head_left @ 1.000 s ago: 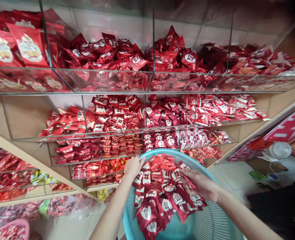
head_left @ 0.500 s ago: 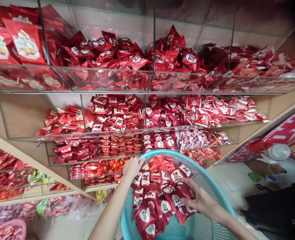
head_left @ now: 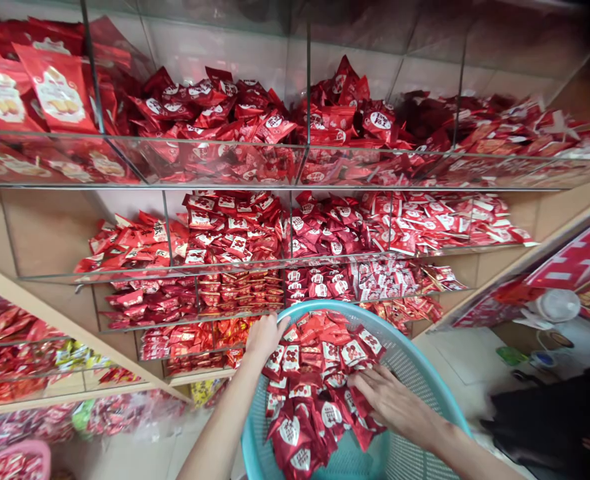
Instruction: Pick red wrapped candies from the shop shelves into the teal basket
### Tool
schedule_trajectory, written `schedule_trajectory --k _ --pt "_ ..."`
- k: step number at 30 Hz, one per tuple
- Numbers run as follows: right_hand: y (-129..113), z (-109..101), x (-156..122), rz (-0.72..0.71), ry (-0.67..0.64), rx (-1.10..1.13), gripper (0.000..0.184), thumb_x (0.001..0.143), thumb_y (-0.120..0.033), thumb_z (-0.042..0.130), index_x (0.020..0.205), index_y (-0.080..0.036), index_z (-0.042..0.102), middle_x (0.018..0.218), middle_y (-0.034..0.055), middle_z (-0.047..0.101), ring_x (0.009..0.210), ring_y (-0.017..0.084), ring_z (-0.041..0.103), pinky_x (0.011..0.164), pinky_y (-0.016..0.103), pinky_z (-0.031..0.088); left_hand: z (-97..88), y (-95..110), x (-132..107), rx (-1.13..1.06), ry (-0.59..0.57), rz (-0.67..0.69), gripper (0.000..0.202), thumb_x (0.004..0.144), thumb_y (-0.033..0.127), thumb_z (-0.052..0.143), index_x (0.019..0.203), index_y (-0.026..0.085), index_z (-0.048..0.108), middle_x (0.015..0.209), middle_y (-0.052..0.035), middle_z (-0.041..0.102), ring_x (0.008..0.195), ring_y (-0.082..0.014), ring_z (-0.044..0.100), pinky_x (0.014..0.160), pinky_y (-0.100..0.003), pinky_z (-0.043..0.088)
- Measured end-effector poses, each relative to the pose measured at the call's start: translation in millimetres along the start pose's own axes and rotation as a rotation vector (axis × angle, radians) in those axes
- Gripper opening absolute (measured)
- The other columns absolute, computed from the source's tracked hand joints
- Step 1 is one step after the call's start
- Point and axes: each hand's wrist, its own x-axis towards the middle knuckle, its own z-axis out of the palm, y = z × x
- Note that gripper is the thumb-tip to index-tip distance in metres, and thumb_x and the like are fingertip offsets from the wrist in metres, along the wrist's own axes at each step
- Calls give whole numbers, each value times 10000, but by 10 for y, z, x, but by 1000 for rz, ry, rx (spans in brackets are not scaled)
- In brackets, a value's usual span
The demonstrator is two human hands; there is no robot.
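Note:
A light-blue plastic basket with perforated walls stands in front of me, tilted so its inside shows. Many small red candy packets with white labels lie heaped in it; the nearer ones are darker red with white heart-shaped labels. My left hand is closed round the basket's far left rim, the thumb over the edge. Inside the basket, my right hand lies palm down over the dark red packets on the right of the heap. Its fingers curl onto them, and the fingertips are partly hidden among the packets.
Glass-fronted shelves with red packets in divided compartments rise behind the basket. Bags of packets lie on the floor at the left, beside a pink basket. A dark shape and a red box are at the right.
My right hand has turned palm down and shifted slightly left, closing over the dark red packets. My left hand keeps its hold on the rim.

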Motion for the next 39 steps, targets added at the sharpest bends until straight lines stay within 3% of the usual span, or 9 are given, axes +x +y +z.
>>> schedule_trajectory --k 6,11,18,29,33,39 --pt "57 155 -9 -25 87 -45 460 719 -17 403 1137 -205 448 1037 79 632 1042 241 546 930 416 371 -13 5 -7 -16 -14 -23 595 849 571 172 1035 156 555 943 -130 642 898 -226 608 740 -281 429" --pt "68 195 -9 1 13 -47 444 703 -56 486 1122 -201 475 1085 94 608 1059 255 527 944 419 354 10 -7 1 -10 5 -9 613 844 582 153 1033 164 559 913 -127 649 871 -235 615 731 -298 438" --pt "70 21 -12 70 -102 44 435 723 -134 531 1154 -159 477 1156 125 574 1119 275 488 977 448 329 15 -7 1 -3 25 -3 615 839 590 152 998 165 566 889 -129 656 837 -242 624 692 -309 447" --pt "115 167 -32 45 50 -40 372 714 -170 608 1063 -204 482 1076 90 604 1021 249 547 933 409 378 23 -22 6 -22 20 4 579 852 564 178 996 153 559 888 -128 655 839 -231 625 697 -302 445" --pt "130 -92 20 26 135 -38 296 755 -269 595 1027 -223 488 999 68 617 965 234 565 882 385 410 25 -20 3 -29 26 1 563 855 557 187 995 158 560 883 -123 657 831 -230 627 691 -302 446" --pt "167 -1063 546 30 422 84 192 868 -312 433 1007 -206 511 920 74 610 844 191 558 759 336 436 55 -33 6 -57 43 1 545 851 562 205 952 166 566 886 -118 659 847 -229 626 697 -295 446"
